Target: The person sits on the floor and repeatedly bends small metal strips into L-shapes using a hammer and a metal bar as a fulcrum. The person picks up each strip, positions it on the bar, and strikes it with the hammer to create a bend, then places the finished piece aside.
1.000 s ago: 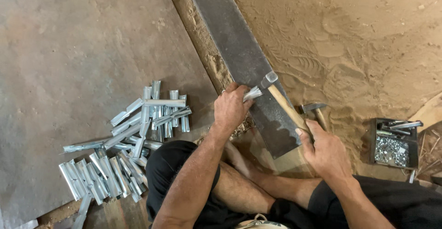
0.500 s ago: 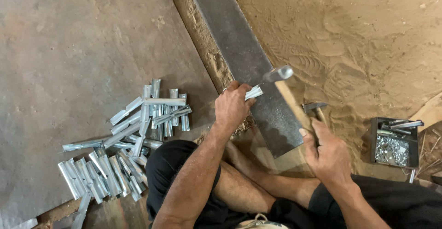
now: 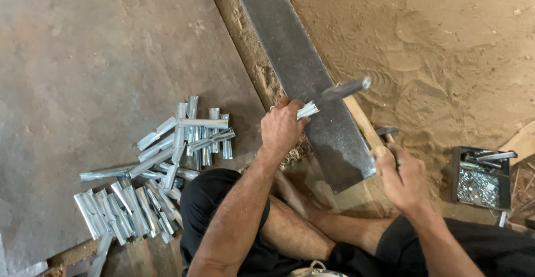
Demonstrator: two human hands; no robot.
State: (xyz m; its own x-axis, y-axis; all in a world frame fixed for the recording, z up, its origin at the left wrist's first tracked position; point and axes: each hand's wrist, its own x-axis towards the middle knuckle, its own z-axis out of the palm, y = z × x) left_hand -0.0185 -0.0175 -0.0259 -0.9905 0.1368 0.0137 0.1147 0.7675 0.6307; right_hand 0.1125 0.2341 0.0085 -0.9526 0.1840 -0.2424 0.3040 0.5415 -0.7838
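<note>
Our left hand (image 3: 283, 127) grips a small silver metal pc (image 3: 307, 110), pressing it onto the dark steel bar (image 3: 301, 71) lying across sandy floor (image 3: 446, 43). Right hand (image 3: 402, 172) is closed round the wooden handle of a hammer (image 3: 345, 89), head raised just above the pc. Pile of similar metal pcs (image 3: 167, 154) sits to the left; tray of small parts (image 3: 482, 176) far right.

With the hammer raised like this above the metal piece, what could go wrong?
The left hand pinches the small silver metal piece on the long dark steel bar, so its fingers lie close to where the wooden-handled hammer in the right hand may land. A glancing blow might also flick the piece off into the sand.
</note>
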